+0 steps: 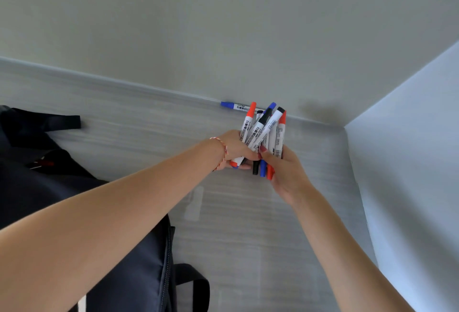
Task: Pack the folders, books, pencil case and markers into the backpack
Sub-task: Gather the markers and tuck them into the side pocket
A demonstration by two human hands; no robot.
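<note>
Both hands hold one bunch of markers (263,132) up off the grey table (248,237): the left hand (236,149) wraps its fingers round the bottom ends, and the right hand (285,165) pinches the other side. The markers are white with red, blue and black caps (fanned out at the top). One more blue-capped marker (236,106) lies flat just beyond, by the far wall. The dark backpack (49,187) sits at the near left.

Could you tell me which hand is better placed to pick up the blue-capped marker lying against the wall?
Probably the right hand. It grips only the edge of the marker bundle, while the left hand wraps most of it. The loose marker lies just beyond both.
</note>
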